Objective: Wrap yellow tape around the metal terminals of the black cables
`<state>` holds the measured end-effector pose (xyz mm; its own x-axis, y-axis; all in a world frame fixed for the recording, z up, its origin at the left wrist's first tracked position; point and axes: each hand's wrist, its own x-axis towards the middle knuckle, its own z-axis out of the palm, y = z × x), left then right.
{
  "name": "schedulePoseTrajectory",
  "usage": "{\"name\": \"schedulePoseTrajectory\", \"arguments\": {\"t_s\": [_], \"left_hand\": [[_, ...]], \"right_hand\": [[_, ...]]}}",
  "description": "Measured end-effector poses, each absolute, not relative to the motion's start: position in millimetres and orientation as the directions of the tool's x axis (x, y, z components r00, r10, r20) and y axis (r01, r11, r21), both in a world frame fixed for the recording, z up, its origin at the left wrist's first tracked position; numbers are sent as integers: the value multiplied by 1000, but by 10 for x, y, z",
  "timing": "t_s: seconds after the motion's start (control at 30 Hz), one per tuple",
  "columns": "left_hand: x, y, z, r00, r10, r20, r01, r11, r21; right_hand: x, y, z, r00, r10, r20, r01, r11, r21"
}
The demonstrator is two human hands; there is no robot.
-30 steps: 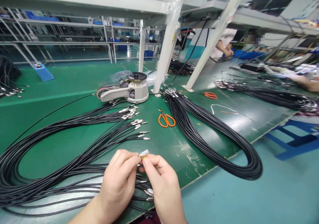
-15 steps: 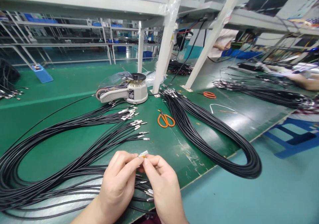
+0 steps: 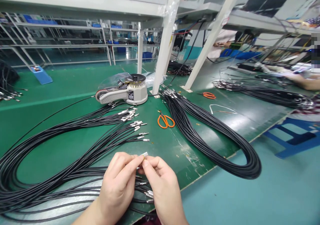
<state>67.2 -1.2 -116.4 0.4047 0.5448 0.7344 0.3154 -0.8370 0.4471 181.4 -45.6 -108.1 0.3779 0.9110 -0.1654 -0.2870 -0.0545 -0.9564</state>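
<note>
Close to the table's front edge, my left hand and my right hand meet fingertip to fingertip. Between them they pinch a small silver-white cable connector, with a bit of yellow showing at its base. My fingers hide the rest of it. Beneath and left of my hands run black cables with metal ends, some of which show between my wrists. Beyond my fingertips lie more silver cable ends on the green tabletop.
A grey tape dispenser stands behind the cables. Orange-handled scissors lie right of it, beside a looped black cable bundle overhanging the edge. White posts rise from the table. At far right are another person's arm and a blue stool.
The bit of yellow at the connector shows less than before, and the connector has turned slightly in my fingertips. My hands otherwise stay in nearly the same place.
</note>
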Motion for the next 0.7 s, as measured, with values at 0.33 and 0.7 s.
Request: {"name": "schedulePoseTrajectory", "arguments": {"t_s": [0.33,0.7], "left_hand": [[686,-28,-1202,414,582,700,365,-810,458],[643,12,-1114,353,730,586,424,-683,595]], "right_hand": [[1809,-458,-1125,367,916,-161,-298,-48,-953],[1781,-502,-1146,244,920,-306,-615,-97,-783]]}}
